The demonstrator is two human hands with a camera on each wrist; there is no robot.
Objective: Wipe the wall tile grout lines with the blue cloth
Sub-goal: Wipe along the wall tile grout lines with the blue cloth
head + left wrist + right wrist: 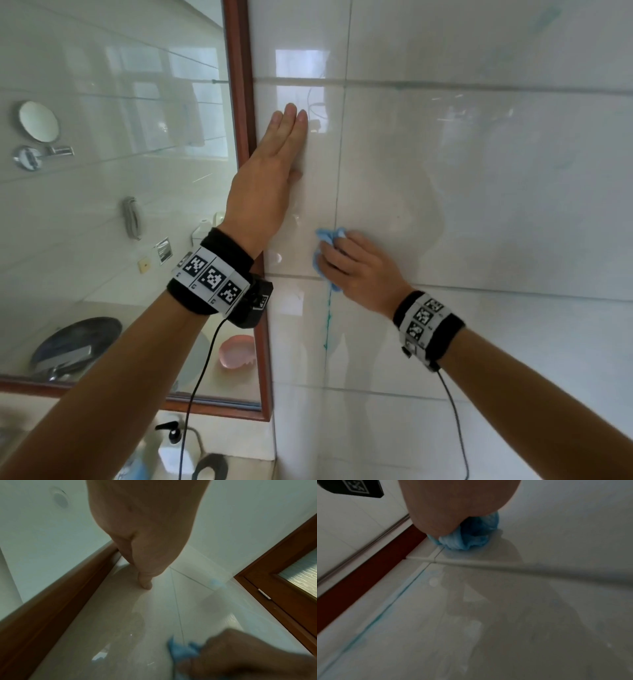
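Two bare forearms reach up from the bottom corners of the head view, each with a black wristband [212, 274] bearing square printed markers. At centre right, the right hand [356, 265] presses a bunched blue cloth [327, 240] against the wall, fingers curled round it. The cloth sits on the vertical grout line [337, 202], just above where that line crosses a horizontal one. Below the cloth, the line is stained blue-green [328, 322]. Up and to the left, the left hand [270, 178] lies flat on the glossy pale tile [479, 192], fingers straight and pressed together, just beside the brown wooden frame [245, 137] of a mirror [113, 188] that fills the left side.
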